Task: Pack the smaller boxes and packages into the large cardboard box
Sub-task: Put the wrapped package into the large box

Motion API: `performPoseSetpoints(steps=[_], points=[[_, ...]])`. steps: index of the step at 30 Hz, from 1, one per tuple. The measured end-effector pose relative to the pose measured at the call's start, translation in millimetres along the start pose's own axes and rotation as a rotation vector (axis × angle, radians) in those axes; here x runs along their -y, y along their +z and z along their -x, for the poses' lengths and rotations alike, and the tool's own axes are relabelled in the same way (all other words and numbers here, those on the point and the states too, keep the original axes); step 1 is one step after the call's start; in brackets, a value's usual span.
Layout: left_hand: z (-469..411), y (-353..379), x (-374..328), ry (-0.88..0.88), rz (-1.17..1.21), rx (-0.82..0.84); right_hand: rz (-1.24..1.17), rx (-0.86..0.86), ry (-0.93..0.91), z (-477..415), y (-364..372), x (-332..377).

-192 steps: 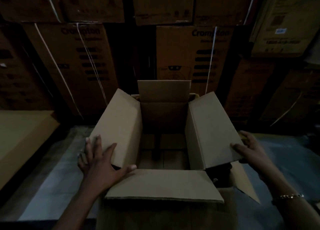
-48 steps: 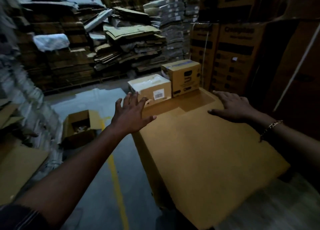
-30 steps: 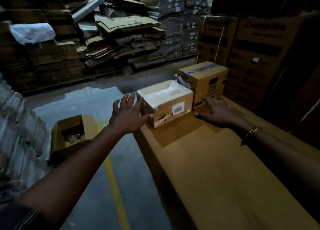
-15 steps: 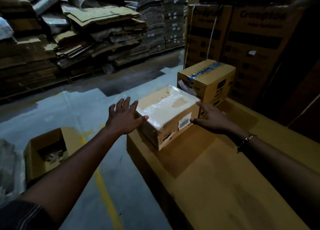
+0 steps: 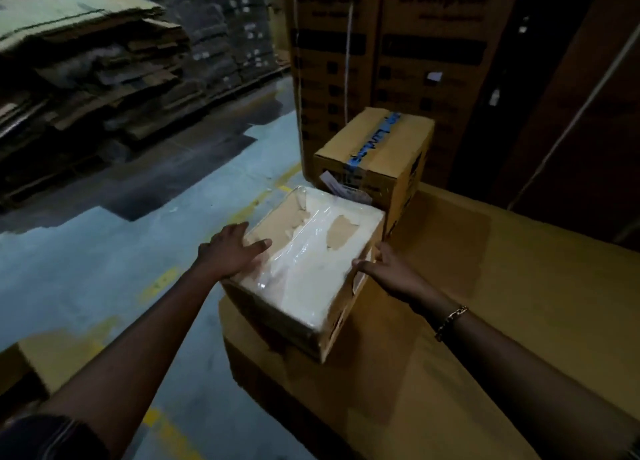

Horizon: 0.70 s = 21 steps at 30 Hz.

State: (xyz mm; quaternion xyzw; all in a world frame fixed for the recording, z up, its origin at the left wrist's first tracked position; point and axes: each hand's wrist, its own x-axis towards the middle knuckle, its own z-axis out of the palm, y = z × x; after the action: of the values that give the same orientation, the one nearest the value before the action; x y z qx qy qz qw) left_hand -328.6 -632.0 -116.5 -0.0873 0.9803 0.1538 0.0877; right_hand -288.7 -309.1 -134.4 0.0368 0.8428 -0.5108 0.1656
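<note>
A small cardboard box with torn white tape and clear plastic on its top (image 5: 311,265) rests on a long flat carton (image 5: 467,321). My left hand (image 5: 232,251) presses its left side, thumb over the top edge. My right hand (image 5: 388,269) grips its right side. Behind it stands a second small box sealed with blue tape (image 5: 377,154). The large cardboard box is out of view.
Tall printed cartons (image 5: 391,54) stand behind the blue-taped box. Stacks of flattened cardboard (image 5: 86,71) line the far left. The grey floor with yellow markings (image 5: 121,251) lies to the left, and an open carton (image 5: 41,359) sits low at the left edge.
Both hands closed in on the plastic-topped box and now hold its two sides. The box has come nearer to me and away from the blue-taped box.
</note>
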Motion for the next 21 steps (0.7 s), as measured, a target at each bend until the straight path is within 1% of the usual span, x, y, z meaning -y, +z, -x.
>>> performPoseSetpoints(steps=[1,3,5,8,11,13,18,21], points=[[-16,3,5,-0.003,0.071,0.061,-0.065,-0.013,0.043,0,10,0],[-41,8,14,0.003,0.286,0.202,-0.181,-0.019,0.113,1,30,5],[-57,14,23,0.046,0.499,0.335,-0.292,-0.039,0.184,0,49,8],[-62,27,32,0.08,0.693,0.381,-0.409,-0.082,0.263,2,70,7],[-48,43,30,0.11,0.705,0.402,-0.493,-0.161,0.327,13,72,0],[-33,51,17,0.161,0.697,0.444,-0.536,-0.25,0.366,29,61,-10],[8,80,-54,0.281,0.7,0.564,-0.531,-0.477,0.45,92,12,-54],[35,94,-105,0.36,0.687,0.682,-0.552,-0.595,0.494,134,-18,-77]])
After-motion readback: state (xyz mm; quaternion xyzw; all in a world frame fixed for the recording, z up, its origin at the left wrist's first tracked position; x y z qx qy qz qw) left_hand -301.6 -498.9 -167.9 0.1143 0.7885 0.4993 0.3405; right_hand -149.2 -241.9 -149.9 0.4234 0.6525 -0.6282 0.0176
